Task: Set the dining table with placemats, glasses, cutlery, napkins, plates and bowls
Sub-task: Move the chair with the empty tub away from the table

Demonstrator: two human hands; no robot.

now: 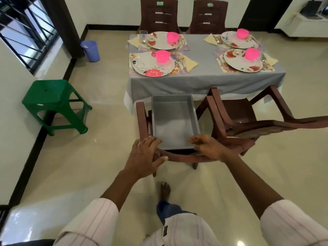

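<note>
At the near chair: both hands rest on its top rail, the grey tub sitting on the seat between them.
Left hand (145, 153): fingers spread and lying flat over the left end of the chair (142, 118) back, thumb out toward the middle; it touches the rail near the tub's corner and holds nothing else.
Right hand (206, 145): fingers loosely curled, half open, resting at the right end of the rail by the tub's near rim; I cannot tell whether it grips the rail or the tub.
Tub (174, 121): grey, rectangular, nothing in it, on the seat just short of the table.
Table (204, 77): grey cloth, four places laid, two on the near side and two on the far side.
Plates: four, white with red flowers, one per place; nearest-left plate (150, 65).
Bowls: four, bright pink, each standing on a plate; one bowl (162, 56).
Napkins: four, pale yellow, folded beside the plates; one napkin (190, 63).
Mats: four, floral, under the plates.
Glass (143, 36): one clear, at the far-left place; others too blurred to tell.
Cutlery: by the plates, too blurred to count.
Chairs: four brown ones.
Stool (53, 102): one, green, well apart on the left.
Bucket (90, 50): one, blue, by the wall.
</note>
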